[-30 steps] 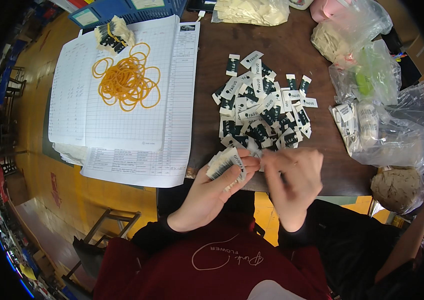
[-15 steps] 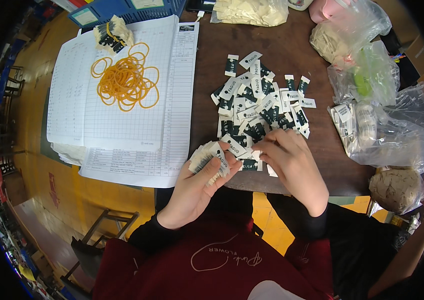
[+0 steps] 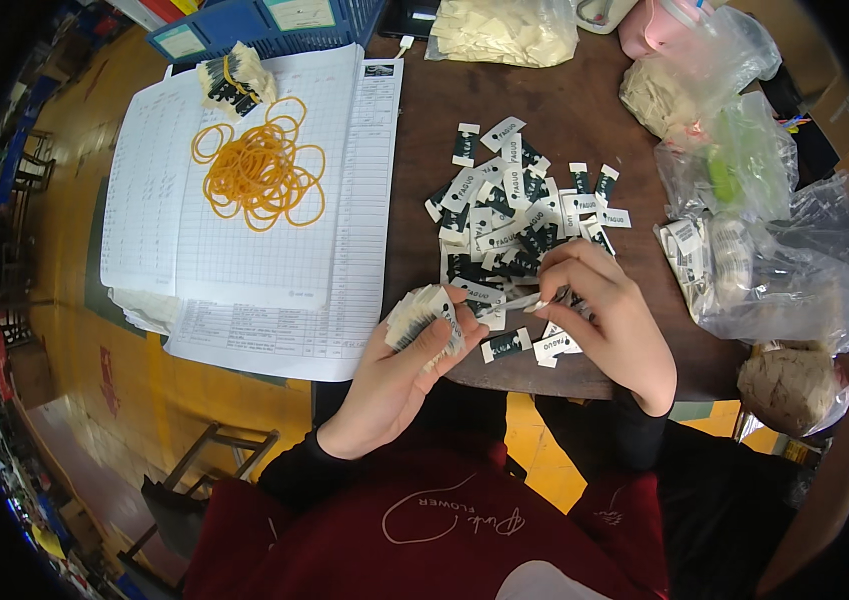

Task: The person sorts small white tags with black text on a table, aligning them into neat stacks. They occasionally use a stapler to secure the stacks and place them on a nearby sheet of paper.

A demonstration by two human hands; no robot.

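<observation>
My left hand (image 3: 400,375) grips a thick stack of small black-and-white tags (image 3: 420,315) at the near edge of the brown table (image 3: 425,170). My right hand (image 3: 610,320) pinches a single tag (image 3: 525,300) by its end, just right of the stack and over the near side of a loose pile of tags (image 3: 515,220). Two loose tags (image 3: 507,345) lie on the table between my hands.
A heap of orange rubber bands (image 3: 260,175) lies on gridded paper sheets (image 3: 245,250) at the left, with a bundled tag stack (image 3: 230,80) beyond it. Clear plastic bags (image 3: 775,250) crowd the right edge. A bag of pale pieces (image 3: 505,30) and a blue crate (image 3: 245,20) sit at the back.
My right hand has moved away from the stack toward the pile and now pinches a single tag. The left hand has stayed at the table edge with the stack.
</observation>
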